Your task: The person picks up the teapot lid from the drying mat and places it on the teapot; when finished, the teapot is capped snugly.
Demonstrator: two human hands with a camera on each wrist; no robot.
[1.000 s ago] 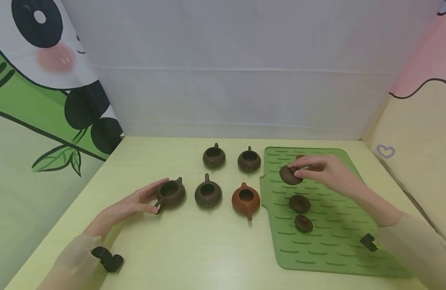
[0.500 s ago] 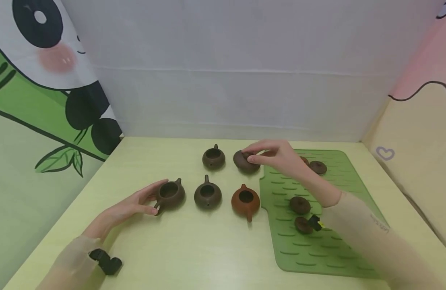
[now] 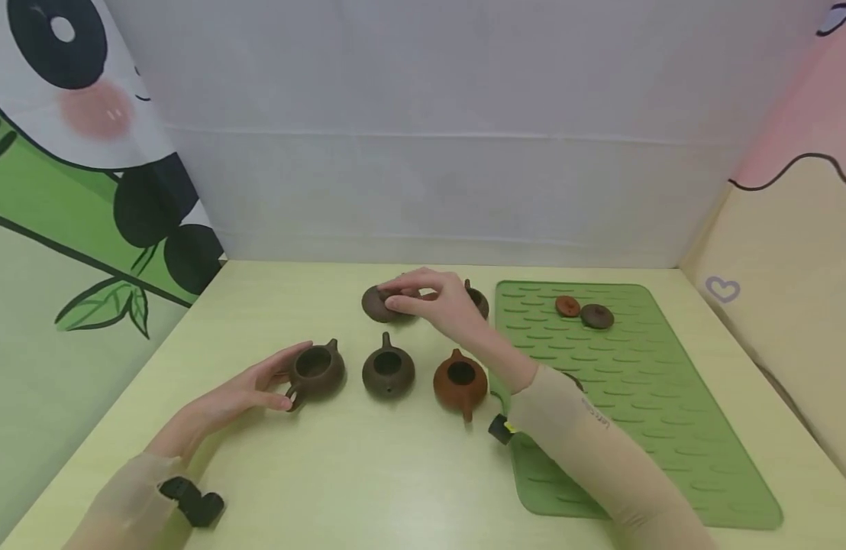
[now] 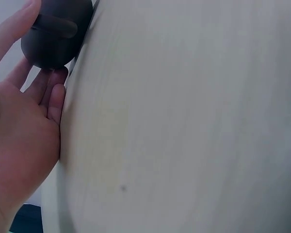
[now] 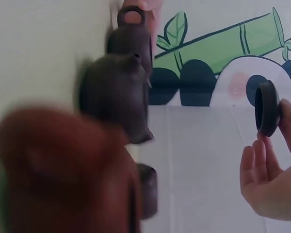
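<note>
My right hand (image 3: 437,305) pinches a dark brown teapot lid (image 3: 376,305) by its knob, above the back left of the table. In the right wrist view that lid (image 5: 268,109) is held on edge to the camera, clear of the pots. The back left teapot is mostly hidden behind the hand. My left hand (image 3: 240,389) holds the dark front-left teapot (image 3: 321,373), thumb at its handle, fingers behind the body. Beside it stand another lidless dark teapot (image 3: 389,376) and a reddish one (image 3: 457,388). Part of the back right teapot (image 3: 479,300) shows, also lidless.
On the right lies a green ridged mat (image 3: 670,428). A reddish lid (image 3: 567,306) and a dark lid (image 3: 597,316) rest near its far edge. My right sleeve (image 3: 588,435) covers much of its left side. A pale curtain (image 3: 450,198) closes off the back.
My right hand has carried the dark lid leftward from the mat, past the back right teapot, to the back left teapot. The left hand and its teapot have kept their place.
</note>
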